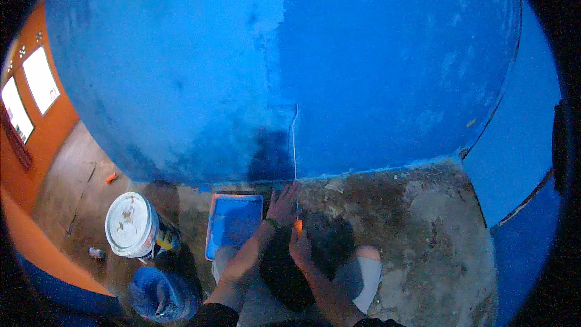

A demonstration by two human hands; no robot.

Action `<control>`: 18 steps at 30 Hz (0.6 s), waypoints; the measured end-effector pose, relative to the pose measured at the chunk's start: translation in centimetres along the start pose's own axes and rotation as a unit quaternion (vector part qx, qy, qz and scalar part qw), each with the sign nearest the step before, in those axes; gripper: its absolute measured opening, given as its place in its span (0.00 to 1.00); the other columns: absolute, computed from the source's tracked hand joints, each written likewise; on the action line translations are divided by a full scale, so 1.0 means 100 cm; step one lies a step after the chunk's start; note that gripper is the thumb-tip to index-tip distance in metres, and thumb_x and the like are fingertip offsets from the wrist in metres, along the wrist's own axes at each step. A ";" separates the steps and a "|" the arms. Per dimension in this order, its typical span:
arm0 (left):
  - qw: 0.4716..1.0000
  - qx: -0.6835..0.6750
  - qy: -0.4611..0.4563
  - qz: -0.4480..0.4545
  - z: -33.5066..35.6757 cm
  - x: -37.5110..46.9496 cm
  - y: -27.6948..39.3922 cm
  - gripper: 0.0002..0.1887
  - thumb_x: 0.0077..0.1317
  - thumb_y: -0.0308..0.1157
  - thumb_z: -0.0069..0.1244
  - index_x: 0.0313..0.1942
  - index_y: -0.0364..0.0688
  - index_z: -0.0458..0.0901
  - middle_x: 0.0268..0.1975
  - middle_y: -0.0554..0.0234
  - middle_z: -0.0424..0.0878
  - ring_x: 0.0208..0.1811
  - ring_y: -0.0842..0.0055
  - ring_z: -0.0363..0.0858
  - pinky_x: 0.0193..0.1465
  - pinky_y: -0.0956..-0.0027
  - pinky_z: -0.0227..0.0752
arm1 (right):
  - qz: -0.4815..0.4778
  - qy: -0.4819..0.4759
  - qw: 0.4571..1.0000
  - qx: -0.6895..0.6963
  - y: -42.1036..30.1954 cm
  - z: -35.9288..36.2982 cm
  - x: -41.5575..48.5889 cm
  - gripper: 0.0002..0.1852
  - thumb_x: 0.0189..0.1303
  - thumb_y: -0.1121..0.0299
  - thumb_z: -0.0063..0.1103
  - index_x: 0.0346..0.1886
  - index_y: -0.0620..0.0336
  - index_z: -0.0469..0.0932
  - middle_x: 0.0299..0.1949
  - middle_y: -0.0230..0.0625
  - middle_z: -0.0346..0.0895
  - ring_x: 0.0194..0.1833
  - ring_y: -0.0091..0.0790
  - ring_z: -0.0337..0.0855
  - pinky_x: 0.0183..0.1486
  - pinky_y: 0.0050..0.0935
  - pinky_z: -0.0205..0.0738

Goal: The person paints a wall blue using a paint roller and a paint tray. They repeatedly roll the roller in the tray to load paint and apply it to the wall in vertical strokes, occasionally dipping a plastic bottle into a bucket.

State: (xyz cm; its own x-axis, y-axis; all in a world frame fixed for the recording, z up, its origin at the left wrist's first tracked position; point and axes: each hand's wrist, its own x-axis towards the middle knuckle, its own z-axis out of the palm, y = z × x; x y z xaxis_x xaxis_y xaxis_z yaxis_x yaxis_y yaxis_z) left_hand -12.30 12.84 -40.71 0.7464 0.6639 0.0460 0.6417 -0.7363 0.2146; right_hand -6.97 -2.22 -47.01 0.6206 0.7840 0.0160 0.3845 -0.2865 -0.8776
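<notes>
My right hand (300, 247) is closed around the orange handle (298, 226) of a paint roller. Its thin metal rod (294, 150) runs up along the blue wall (354, 77) and bends at the top. The roller head there blends into the blue and is hard to make out. Beside the rod, low by the foot of the wall, my left hand (282, 206) has its fingers apart and holds nothing. Darker blue covers the wall's right side; the left side is lighter, with dark smudges near the floor. Left of my left hand lies a paint tray (233, 220) with blue paint and an orange rim.
A lidded white paint bucket (129, 225) stands to the left, with a blue, crumpled-looking item (159, 293) below it. A small orange object (111, 177) and a small pale object (96, 252) lie on the stained concrete floor (426, 227). Another blue wall (510, 145) meets this one at right.
</notes>
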 end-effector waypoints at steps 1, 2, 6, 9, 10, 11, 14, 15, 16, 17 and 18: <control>0.998 -0.058 -0.006 0.003 0.023 -0.010 -0.006 0.47 0.70 0.59 0.47 0.81 0.51 0.42 0.85 0.66 0.36 0.84 0.58 0.42 0.79 0.31 0.35 | 0.039 -0.023 0.997 -0.058 0.017 0.006 -0.012 0.25 0.76 0.51 0.51 0.59 0.66 0.72 0.44 0.61 0.81 0.44 0.67 0.83 0.46 0.57 0.76; 0.999 -0.046 -0.007 0.005 0.043 -0.018 -0.004 0.47 0.70 0.59 0.46 0.81 0.51 0.42 0.85 0.65 0.36 0.84 0.58 0.42 0.79 0.30 0.36 | 0.042 -0.029 0.997 -0.060 0.032 0.006 -0.023 0.26 0.76 0.50 0.50 0.59 0.66 0.72 0.44 0.61 0.81 0.44 0.67 0.83 0.47 0.58 0.76; 0.994 -0.101 0.025 0.029 0.098 -0.041 0.007 0.46 0.71 0.60 0.44 0.81 0.49 0.44 0.84 0.62 0.39 0.84 0.56 0.43 0.77 0.28 0.39 | -0.042 0.031 0.998 -0.040 0.081 0.004 -0.054 0.28 0.76 0.47 0.48 0.58 0.67 0.74 0.42 0.59 0.83 0.44 0.63 0.85 0.47 0.54 0.78; 0.993 -0.092 0.055 0.052 0.108 -0.032 0.014 0.46 0.71 0.59 0.45 0.80 0.48 0.46 0.84 0.61 0.42 0.84 0.56 0.43 0.76 0.26 0.41 | 0.093 0.017 0.988 -0.120 0.101 0.003 -0.053 0.25 0.77 0.50 0.49 0.55 0.68 0.75 0.40 0.56 0.82 0.41 0.57 0.85 0.43 0.51 0.76; 0.995 -0.076 0.030 0.049 0.106 -0.028 0.016 0.46 0.70 0.59 0.46 0.80 0.47 0.47 0.84 0.61 0.42 0.84 0.56 0.43 0.76 0.26 0.41 | 0.088 0.002 0.993 -0.079 0.104 0.002 -0.048 0.25 0.77 0.51 0.49 0.55 0.69 0.75 0.39 0.54 0.82 0.40 0.56 0.85 0.43 0.51 0.75; 0.992 -0.082 0.071 0.063 0.100 -0.023 0.016 0.46 0.70 0.58 0.47 0.80 0.47 0.47 0.84 0.61 0.43 0.84 0.57 0.43 0.76 0.27 0.42 | 0.084 -0.016 0.996 -0.039 0.104 0.002 -0.038 0.25 0.77 0.52 0.49 0.56 0.69 0.75 0.39 0.53 0.82 0.40 0.56 0.85 0.42 0.50 0.75; 0.984 -0.115 0.110 0.084 0.066 0.007 0.015 0.45 0.70 0.54 0.49 0.80 0.47 0.48 0.83 0.62 0.43 0.84 0.59 0.44 0.77 0.28 0.43 | 0.003 0.024 1.000 0.016 0.090 -0.001 -0.007 0.23 0.77 0.52 0.50 0.54 0.68 0.75 0.36 0.51 0.82 0.37 0.55 0.84 0.40 0.50 0.74; 0.980 -0.117 0.128 0.094 0.052 0.014 0.016 0.44 0.70 0.53 0.50 0.80 0.48 0.48 0.83 0.62 0.43 0.84 0.60 0.44 0.77 0.29 0.43 | -0.037 0.053 0.998 0.023 0.081 -0.004 0.005 0.23 0.77 0.52 0.50 0.53 0.68 0.75 0.35 0.50 0.82 0.36 0.55 0.83 0.39 0.50 0.74; 0.977 -0.117 0.147 0.104 0.035 0.024 0.016 0.44 0.70 0.51 0.50 0.80 0.48 0.49 0.83 0.63 0.44 0.84 0.60 0.44 0.77 0.30 0.44 | -0.119 0.112 0.986 -0.028 0.069 -0.006 0.020 0.22 0.77 0.53 0.50 0.52 0.67 0.76 0.34 0.50 0.82 0.36 0.55 0.83 0.39 0.49 0.74; 0.977 -0.072 0.180 0.095 0.018 0.034 0.018 0.44 0.70 0.51 0.51 0.80 0.48 0.48 0.83 0.63 0.44 0.83 0.60 0.45 0.77 0.30 0.44 | -0.199 0.168 0.962 -0.079 0.056 -0.008 0.032 0.21 0.77 0.53 0.50 0.52 0.66 0.76 0.34 0.49 0.81 0.36 0.56 0.82 0.38 0.48 0.75; 0.974 -0.028 0.209 0.084 0.002 0.044 0.021 0.44 0.70 0.50 0.51 0.80 0.49 0.48 0.83 0.63 0.44 0.83 0.60 0.45 0.77 0.30 0.44 | -0.214 0.176 0.956 -0.101 0.044 -0.012 0.041 0.21 0.77 0.53 0.51 0.52 0.66 0.76 0.33 0.49 0.81 0.35 0.56 0.82 0.38 0.48 0.75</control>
State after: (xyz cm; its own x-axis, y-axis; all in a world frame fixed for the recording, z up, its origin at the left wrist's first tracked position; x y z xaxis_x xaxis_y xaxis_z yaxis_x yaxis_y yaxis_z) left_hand -7.64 14.16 -40.21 0.6957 0.5382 0.4759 0.4969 -0.8389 0.2222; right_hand -1.87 -0.91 -50.20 0.5554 0.6293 0.5436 0.7558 -0.1093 -0.6456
